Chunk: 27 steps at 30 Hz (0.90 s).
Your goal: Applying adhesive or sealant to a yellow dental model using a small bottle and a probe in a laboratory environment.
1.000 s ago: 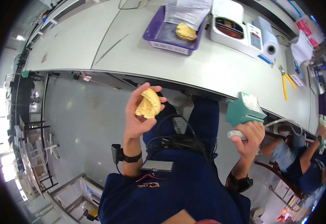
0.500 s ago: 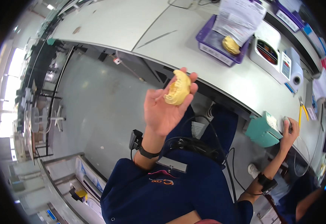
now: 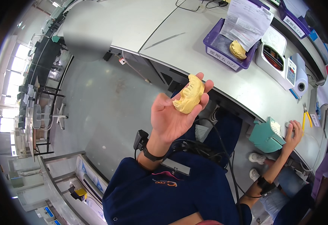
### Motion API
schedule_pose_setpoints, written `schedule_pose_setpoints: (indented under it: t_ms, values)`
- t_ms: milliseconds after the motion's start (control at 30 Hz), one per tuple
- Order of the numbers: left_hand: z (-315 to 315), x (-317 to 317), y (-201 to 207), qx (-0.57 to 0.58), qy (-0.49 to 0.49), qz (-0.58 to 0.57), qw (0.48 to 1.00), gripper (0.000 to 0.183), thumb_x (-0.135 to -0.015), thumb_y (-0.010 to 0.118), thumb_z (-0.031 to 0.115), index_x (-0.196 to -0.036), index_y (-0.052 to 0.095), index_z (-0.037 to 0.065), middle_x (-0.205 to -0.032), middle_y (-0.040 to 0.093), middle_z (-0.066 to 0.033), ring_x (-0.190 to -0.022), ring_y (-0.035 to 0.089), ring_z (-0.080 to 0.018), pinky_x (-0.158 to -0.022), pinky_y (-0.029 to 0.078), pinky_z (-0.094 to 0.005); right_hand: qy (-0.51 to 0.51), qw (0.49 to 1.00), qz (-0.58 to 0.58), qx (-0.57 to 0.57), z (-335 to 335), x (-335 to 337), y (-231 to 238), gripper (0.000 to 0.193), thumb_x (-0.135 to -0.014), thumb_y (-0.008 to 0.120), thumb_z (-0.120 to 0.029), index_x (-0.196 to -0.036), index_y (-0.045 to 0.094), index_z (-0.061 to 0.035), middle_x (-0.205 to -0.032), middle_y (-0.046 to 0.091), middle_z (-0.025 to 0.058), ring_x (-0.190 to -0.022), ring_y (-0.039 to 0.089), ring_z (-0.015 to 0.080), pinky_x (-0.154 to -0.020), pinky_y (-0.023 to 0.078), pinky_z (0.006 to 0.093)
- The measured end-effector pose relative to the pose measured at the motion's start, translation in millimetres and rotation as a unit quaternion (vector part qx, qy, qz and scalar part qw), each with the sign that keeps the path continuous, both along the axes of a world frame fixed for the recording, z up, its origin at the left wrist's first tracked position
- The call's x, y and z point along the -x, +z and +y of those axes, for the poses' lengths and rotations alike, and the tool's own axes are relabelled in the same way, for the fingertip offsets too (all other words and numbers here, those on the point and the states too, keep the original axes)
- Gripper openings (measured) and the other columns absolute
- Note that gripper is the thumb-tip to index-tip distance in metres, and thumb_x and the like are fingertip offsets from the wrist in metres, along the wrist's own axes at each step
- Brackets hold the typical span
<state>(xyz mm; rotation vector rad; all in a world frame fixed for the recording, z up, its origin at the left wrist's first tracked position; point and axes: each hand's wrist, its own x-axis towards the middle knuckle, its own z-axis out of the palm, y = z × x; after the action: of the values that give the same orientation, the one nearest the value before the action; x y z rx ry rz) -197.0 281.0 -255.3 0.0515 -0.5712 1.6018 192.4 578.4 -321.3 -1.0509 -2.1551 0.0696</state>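
Observation:
A yellow plaster dental cast (image 3: 189, 94) with a row of teeth rests in my left hand (image 3: 171, 114), palm up. The fingers wrap behind the cast and the thumb stays at its near side. Over the bench at the right, my right hand (image 3: 293, 135) curls its fingers beside a small grey thing, partly hidden; I cannot make out what it is. Just left of that hand, a green bin (image 3: 266, 137) with white material inside stands at the bench edge. Another yellow cast (image 3: 238, 50) lies in a purple tray (image 3: 224, 63) with papers.
On the white bench (image 3: 242, 90) stand a white device with a dark round opening (image 3: 274, 59) and a paper roll (image 3: 300, 80). Yellow-handled pliers (image 3: 306, 115) lie near my right hand. A thin metal tool (image 3: 165, 40) lies farther left. Another person's legs (image 3: 291, 183) show at the lower right.
My left hand has moved slightly right and turned the cast, so its teeth show more clearly. My right hand's fingers have shifted beside the grey thing. The view has shifted a little.

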Motion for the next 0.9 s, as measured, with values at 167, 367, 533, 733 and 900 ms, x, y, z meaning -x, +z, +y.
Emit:
schedule_pose_setpoints:
  t_ms: [167, 367, 533, 733, 900]
  values:
    - [7, -3, 3, 0.022, -0.003, 0.021, 1.000, 0.082, -0.080, 0.049, 0.005, -0.154, 0.013, 0.007, -0.156, 0.020, -0.0160, -0.134, 0.040, -0.0353, -0.114, 0.039, -0.0427, -0.007, 0.998, -0.036, -0.051, 1, -10, 6, 0.016, -0.093, 0.063, -0.013, -0.105, 0.070, -0.0043, -0.112, 0.066, 0.0099, -0.110, 0.057, 0.0255, -0.096, 0.043, 0.0370]
    - [14, -13, 4, 0.217, 0.095, 0.216, 0.947, 0.092, -0.075, 0.065, 0.015, -0.152, 0.016, 0.004, -0.134, 0.041, -0.0159, -0.101, 0.049, -0.0244, -0.079, 0.045, -0.0307, -0.051, 0.998, 0.036, 0.018, -10, -4, 4, 0.014, -0.084, 0.072, -0.018, -0.095, 0.070, -0.0085, -0.107, 0.065, 0.0083, -0.112, 0.058, 0.0280, -0.100, 0.040, 0.0409]
    - [21, -16, -6, 0.285, 0.049, 0.292, 0.911, 0.073, -0.083, 0.051, 0.018, -0.150, 0.028, 0.001, -0.130, 0.050, -0.0159, -0.088, 0.049, -0.0222, -0.066, 0.041, -0.0292, -0.064, 0.998, 0.013, -0.004, -14, 12, 11, 0.016, -0.082, 0.072, -0.027, -0.093, 0.071, -0.0151, -0.112, 0.064, 0.0062, -0.117, 0.054, 0.0268, -0.106, 0.034, 0.0444]
    - [71, -43, -9, 0.269, 0.006, 0.319, 0.909, 0.063, -0.091, 0.051, 0.008, -0.151, 0.030, 0.011, -0.132, 0.049, -0.0155, -0.110, 0.056, -0.0264, -0.086, 0.052, -0.0312, -0.208, 0.971, 0.062, -0.097, -33, -5, -5, 0.026, -0.088, 0.058, -0.020, -0.111, 0.069, -0.0149, -0.132, 0.056, 0.0080, -0.128, 0.047, 0.0280, -0.109, 0.029, 0.0452]
    - [91, -45, -5, 0.288, 0.146, 0.489, 0.810, 0.063, -0.094, 0.051, 0.005, -0.151, 0.027, 0.012, -0.133, 0.051, -0.0121, -0.116, 0.057, -0.0232, -0.097, 0.051, -0.0344, -0.219, 0.963, 0.077, -0.135, -39, 7, -29, 0.034, -0.090, 0.049, -0.019, -0.120, 0.064, -0.0121, -0.137, 0.052, 0.0106, -0.130, 0.044, 0.0297, -0.110, 0.026, 0.0462]
